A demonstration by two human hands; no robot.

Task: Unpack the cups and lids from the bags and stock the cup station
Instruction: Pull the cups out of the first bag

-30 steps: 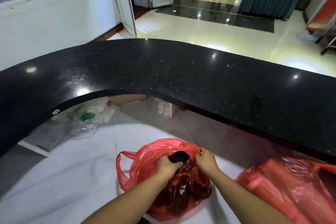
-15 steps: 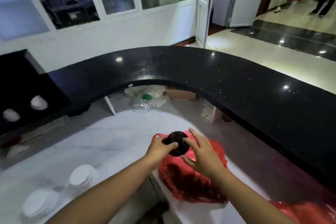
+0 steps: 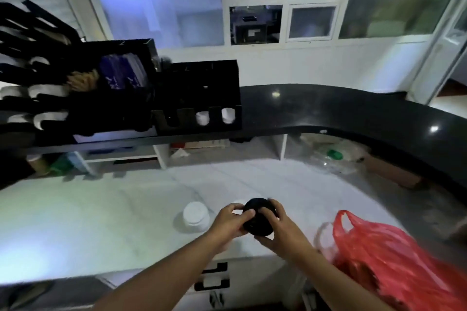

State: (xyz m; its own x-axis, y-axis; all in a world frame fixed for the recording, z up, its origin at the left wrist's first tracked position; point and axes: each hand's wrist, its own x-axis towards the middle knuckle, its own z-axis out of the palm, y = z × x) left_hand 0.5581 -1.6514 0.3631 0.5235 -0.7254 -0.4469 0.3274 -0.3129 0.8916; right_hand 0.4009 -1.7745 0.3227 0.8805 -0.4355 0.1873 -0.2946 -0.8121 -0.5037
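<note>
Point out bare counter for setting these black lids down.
Widest bare patch: white counter left of the white cup stack. Another lies beyond the black lids, toward the black ledge. It is crowded on the right, around the red bag.

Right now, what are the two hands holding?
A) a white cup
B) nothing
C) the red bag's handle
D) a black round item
D: the left hand and the right hand both curl round the black round item, while the red bag lies apart on the right and the white cup stands apart on the left.
</note>
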